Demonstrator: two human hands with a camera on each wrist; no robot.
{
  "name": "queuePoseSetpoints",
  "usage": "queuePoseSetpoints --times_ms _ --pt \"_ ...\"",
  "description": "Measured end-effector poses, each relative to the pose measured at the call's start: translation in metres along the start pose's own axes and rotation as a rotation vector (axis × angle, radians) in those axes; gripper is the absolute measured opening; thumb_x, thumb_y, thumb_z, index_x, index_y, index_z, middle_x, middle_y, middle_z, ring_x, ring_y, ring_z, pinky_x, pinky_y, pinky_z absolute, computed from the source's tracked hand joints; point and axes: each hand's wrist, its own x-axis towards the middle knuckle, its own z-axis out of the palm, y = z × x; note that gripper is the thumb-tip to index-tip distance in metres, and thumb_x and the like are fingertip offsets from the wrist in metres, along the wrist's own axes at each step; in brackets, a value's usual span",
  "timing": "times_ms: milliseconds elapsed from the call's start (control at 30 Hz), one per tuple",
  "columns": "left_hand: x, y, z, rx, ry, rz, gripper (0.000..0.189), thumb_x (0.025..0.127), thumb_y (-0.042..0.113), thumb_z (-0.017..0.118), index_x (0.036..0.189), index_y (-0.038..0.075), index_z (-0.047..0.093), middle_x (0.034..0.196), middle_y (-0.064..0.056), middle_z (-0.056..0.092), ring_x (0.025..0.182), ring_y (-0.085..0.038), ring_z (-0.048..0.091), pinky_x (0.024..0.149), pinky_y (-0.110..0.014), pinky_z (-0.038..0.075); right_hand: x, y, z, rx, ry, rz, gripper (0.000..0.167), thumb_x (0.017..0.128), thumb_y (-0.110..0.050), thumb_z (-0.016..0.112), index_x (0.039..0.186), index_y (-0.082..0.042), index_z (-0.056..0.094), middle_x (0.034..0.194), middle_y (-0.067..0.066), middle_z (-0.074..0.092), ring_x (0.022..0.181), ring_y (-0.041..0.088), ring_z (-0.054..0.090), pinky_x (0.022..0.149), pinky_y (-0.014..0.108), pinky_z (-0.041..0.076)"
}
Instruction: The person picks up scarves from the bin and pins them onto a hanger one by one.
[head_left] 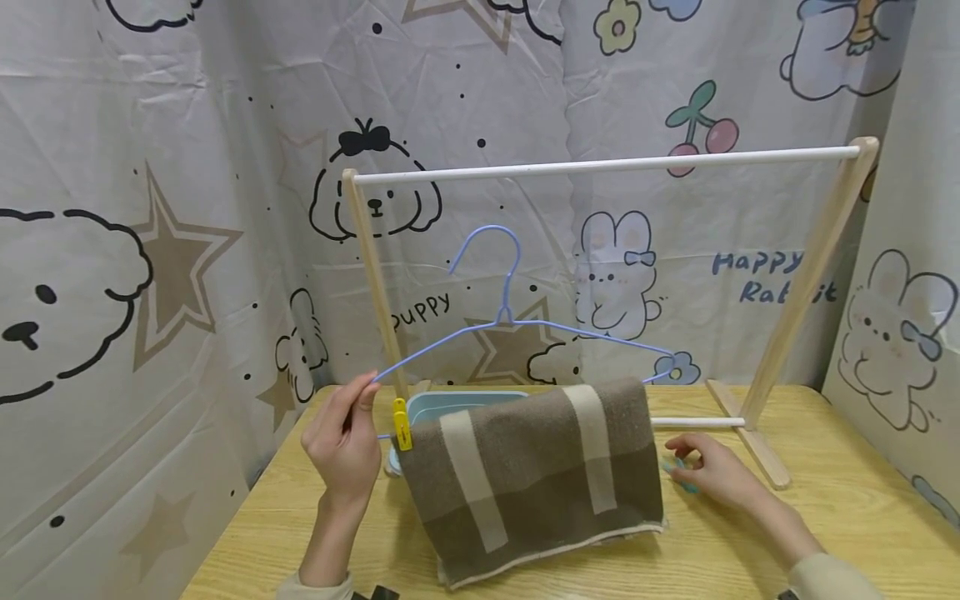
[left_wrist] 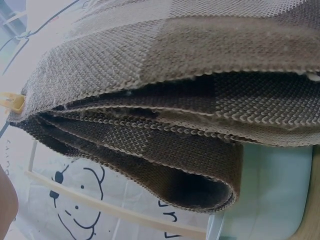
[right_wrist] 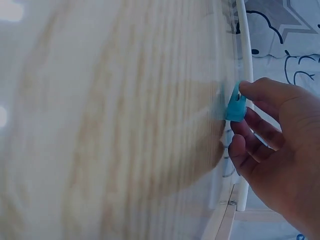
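My left hand (head_left: pixel 345 446) pinches the left corner of a blue clothes hanger (head_left: pixel 592 333) and holds it upright with its hook at the top. Over the hanger's lower bar hangs a folded brown checked cloth (head_left: pixel 536 475) with cream stripes; its stacked layers show in the left wrist view. A yellow clothespin (head_left: pixel 402 425) grips the cloth's upper left corner. To the right of the cloth, low over the table, my right hand (head_left: pixel 712 471) pinches a teal clothespin (right_wrist: pixel 236 105) between thumb and fingers.
A wooden rack (head_left: pixel 806 292) with a white top rail (head_left: pixel 600 167) stands on the wooden table (head_left: pixel 270 517). Behind the cloth is a light blue basin (head_left: pixel 468 404), partly hidden. Printed curtains (head_left: pixel 465 100) enclose the table at the back and sides.
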Motion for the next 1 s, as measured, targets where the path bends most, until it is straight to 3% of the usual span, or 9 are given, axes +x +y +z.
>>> queuePoseSetpoints --times_ms 200,400,500,733,1000 --pt "0.000 0.000 0.001 -0.012 0.000 -0.001 0.034 0.093 0.020 0.068 0.084 -0.012 0.072 0.061 -0.020 0.061 0.049 -0.008 0.032 0.048 -0.019 0.024 -0.001 -0.012 -0.007 0.035 0.040 -0.002 0.039 0.088 -0.008 0.072 0.123 0.004 0.061 0.108 0.019 0.065 0.068 0.001 0.053 0.060 0.023 0.047" --pt "0.000 0.000 0.001 -0.008 0.000 0.008 0.034 0.093 0.021 0.067 0.083 -0.012 0.071 0.060 -0.019 0.059 0.048 -0.007 0.029 0.047 -0.018 0.022 -0.002 -0.024 -0.014 -0.006 0.155 -0.086 0.034 0.086 -0.004 0.073 0.119 0.002 0.063 0.106 0.015 0.064 0.071 -0.002 0.051 0.060 0.021 0.046" --pt "0.000 0.000 0.001 -0.003 0.003 0.021 0.035 0.094 0.021 0.067 0.084 -0.012 0.071 0.060 -0.019 0.060 0.048 -0.008 0.029 0.047 -0.018 0.022 -0.004 -0.029 -0.017 0.029 0.201 -0.146 0.035 0.086 0.001 0.071 0.120 0.002 0.063 0.106 0.017 0.062 0.072 -0.001 0.052 0.061 0.022 0.048" --pt "0.000 -0.001 0.002 -0.013 0.004 0.041 0.035 0.095 0.021 0.066 0.083 -0.012 0.071 0.061 -0.019 0.060 0.047 -0.008 0.029 0.047 -0.017 0.023 -0.012 -0.050 -0.028 0.033 0.227 -0.163 0.036 0.089 -0.001 0.068 0.125 -0.002 0.062 0.111 0.015 0.060 0.074 -0.002 0.056 0.059 0.022 0.049" --pt "0.001 -0.001 0.001 0.001 -0.001 0.045 0.035 0.095 0.022 0.066 0.084 -0.011 0.071 0.059 -0.016 0.059 0.047 -0.008 0.028 0.046 -0.018 0.022 -0.010 -0.072 -0.039 0.018 0.279 -0.225 0.036 0.085 0.004 0.068 0.119 -0.005 0.065 0.111 0.009 0.057 0.076 0.000 0.058 0.060 0.020 0.048"
